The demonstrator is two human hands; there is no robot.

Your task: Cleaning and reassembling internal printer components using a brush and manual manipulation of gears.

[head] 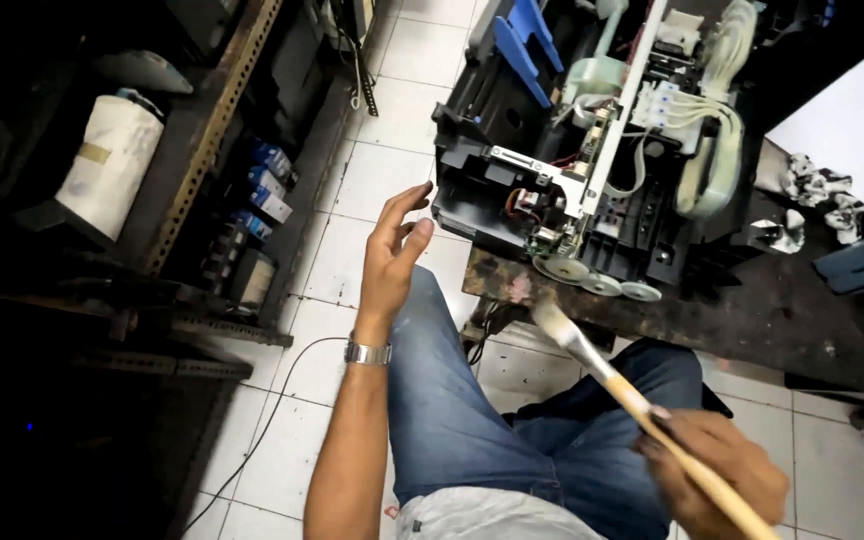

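My left hand [393, 250] is raised above my left knee, fingers spread and holding nothing, just left of an opened printer [592, 150] with its black frame, white tubes and gears exposed. A metal watch sits on that wrist. My right hand [722, 470] grips the wooden handle of a paintbrush [602, 375] at the lower right; its pale bristles point up toward the printer's lower edge, close under the white gears.
The printer rests on a dark, stained workbench [782, 320] with crumpled rags [832, 195] and a white sheet at the right. Metal shelving [202, 130] with small boxes and a white roll stands at the left. A thin cable runs across the white tiled floor.
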